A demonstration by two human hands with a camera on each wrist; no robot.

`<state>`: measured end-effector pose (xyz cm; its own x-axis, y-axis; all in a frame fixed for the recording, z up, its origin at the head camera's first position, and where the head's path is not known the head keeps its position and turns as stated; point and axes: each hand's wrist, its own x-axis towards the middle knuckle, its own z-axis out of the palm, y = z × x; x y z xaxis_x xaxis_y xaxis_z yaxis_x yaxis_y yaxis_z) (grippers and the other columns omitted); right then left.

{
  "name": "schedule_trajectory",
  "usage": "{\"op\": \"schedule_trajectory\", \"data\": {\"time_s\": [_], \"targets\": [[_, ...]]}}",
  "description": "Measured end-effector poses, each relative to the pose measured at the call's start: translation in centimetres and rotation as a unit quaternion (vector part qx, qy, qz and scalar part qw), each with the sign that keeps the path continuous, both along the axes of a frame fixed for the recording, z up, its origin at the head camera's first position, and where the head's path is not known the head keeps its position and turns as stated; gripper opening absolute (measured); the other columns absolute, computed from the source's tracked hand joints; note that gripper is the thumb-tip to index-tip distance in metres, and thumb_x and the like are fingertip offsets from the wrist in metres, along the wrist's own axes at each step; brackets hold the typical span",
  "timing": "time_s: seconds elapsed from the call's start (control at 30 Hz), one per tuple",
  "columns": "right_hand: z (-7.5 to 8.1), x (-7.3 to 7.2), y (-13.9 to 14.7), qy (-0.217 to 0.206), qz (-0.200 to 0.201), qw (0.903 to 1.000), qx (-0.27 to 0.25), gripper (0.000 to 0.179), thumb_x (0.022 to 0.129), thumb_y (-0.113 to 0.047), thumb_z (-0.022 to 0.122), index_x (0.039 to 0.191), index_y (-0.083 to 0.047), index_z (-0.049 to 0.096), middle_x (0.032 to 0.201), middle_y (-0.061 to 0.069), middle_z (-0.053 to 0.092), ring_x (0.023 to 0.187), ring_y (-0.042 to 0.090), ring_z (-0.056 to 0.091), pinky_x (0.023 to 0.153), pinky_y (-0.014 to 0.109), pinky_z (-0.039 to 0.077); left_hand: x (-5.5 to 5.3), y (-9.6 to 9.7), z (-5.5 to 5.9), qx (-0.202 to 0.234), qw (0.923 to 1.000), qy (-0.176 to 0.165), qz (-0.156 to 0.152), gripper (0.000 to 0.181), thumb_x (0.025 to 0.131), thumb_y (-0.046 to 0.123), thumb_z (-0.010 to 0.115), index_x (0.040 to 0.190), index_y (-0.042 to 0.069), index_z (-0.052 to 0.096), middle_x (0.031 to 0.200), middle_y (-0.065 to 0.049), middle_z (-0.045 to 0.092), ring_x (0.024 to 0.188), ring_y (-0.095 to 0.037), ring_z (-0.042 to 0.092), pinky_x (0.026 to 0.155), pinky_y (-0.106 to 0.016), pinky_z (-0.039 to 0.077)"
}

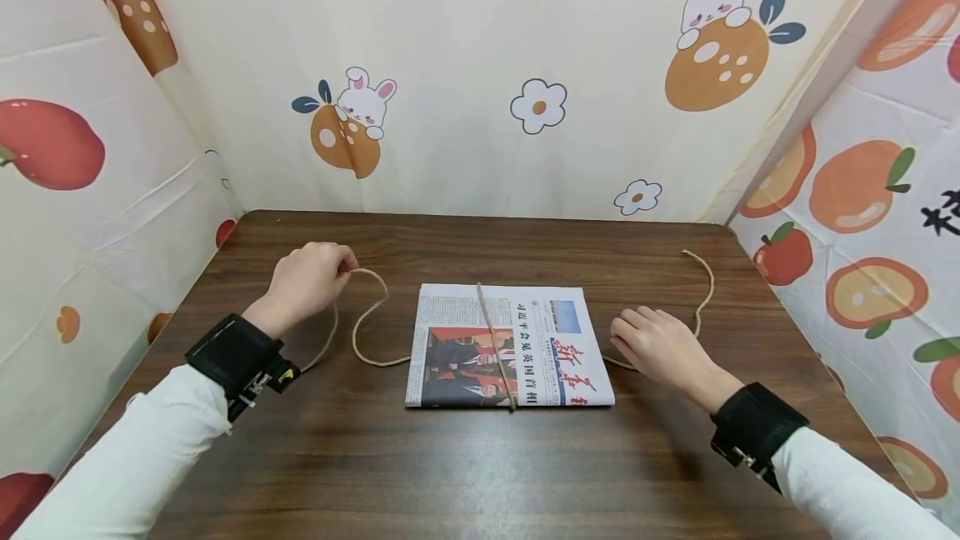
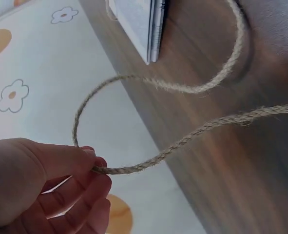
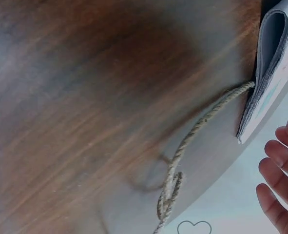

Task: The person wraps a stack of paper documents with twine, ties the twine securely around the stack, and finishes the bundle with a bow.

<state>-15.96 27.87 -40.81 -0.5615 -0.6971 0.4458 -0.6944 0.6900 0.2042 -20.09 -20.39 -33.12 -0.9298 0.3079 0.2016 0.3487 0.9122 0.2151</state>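
Note:
A folded newspaper (image 1: 551,365) lies flat on the brown wooden table, with a strand of twisted beige rope (image 1: 495,340) running across its top from far edge to near edge. More rope comes out from under both its sides. My left hand (image 1: 307,286), left of the newspaper, pinches the rope (image 2: 134,168) between thumb and fingertips, raising a loop. To the right, my right hand (image 1: 663,348) hovers with its fingers (image 3: 275,168) loosely bent and nothing between them. The rope's right part (image 3: 190,134) leaves the newspaper's folded edge and passes partly behind that hand in the head view.
The loose rope end (image 1: 707,277) lies toward the table's far right. A pale printed curtain (image 1: 457,148) stands along the back edge of the wooden table (image 1: 480,482), with fruit-printed sheets at the left and right. Each wrist wears a black strap (image 1: 757,423).

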Motion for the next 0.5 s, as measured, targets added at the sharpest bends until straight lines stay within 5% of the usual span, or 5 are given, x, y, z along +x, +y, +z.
{"op": "schedule_trajectory", "data": {"time_s": [0.5], "targets": [[-0.1,-0.4,-0.7,-0.001,0.01,0.9999,0.004,0.011,0.074,-0.012,0.069,0.078,-0.011,0.058,0.074,0.002,0.055,0.065,0.019,0.054,0.055,0.034,0.044,-0.5,2.7,2.1,0.077,0.9905,0.082,-0.08,0.007,0.082,0.001,0.064,0.084,0.008,0.066,0.081,-0.005,0.062,0.071,-0.019,0.057,0.064,-0.034,0.046]]}}
